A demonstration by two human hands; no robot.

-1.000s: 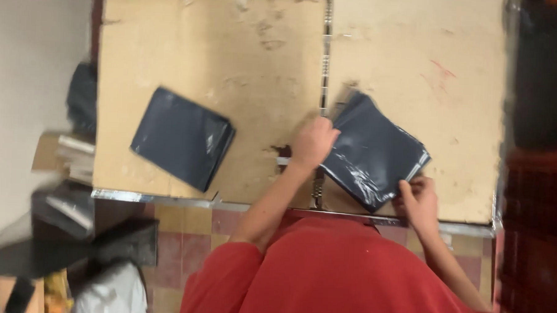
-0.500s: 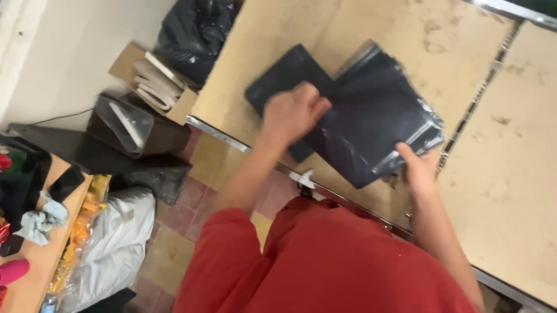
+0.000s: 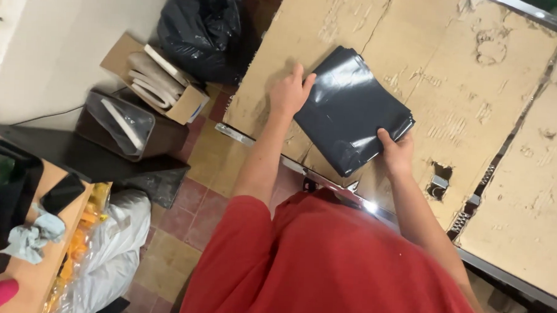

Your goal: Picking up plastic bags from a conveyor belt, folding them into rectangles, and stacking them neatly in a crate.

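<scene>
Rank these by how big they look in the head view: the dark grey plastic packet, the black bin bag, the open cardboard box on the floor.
1. dark grey plastic packet, though it lies nearer the camera
2. black bin bag, partly cut off
3. open cardboard box
</scene>
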